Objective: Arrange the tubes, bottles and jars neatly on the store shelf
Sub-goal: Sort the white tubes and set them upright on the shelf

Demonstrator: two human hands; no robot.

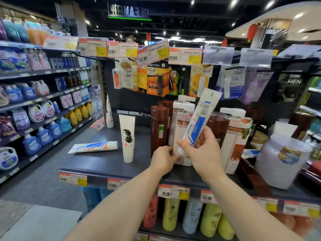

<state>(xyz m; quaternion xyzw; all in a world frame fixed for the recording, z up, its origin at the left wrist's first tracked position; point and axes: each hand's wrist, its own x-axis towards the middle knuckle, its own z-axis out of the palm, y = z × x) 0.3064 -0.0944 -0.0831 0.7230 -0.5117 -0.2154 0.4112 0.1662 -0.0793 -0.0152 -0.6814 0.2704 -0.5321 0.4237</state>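
On the shelf [104, 164], hands hiding pump bottle [182, 129] base, tube [199, 119] cap.

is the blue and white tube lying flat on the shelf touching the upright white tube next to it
Apart. The head view shows a strip of dark shelf between the lying tube's cap end and the upright white tube.

Two bare forearms rise from the lower edge of the frame toward its centre, converging. The right hand [202, 150], right of centre, is turned palm inward with the wrist bent slightly; its thumb and fingers [208, 134] close around the lower end of a white and blue plastic tube [199, 119], held tilted with its top leaning to the upper right. The left hand [163, 159], just lower and left, has its fingers curled, their tips touching the base of a white boxed pump bottle [182, 136].
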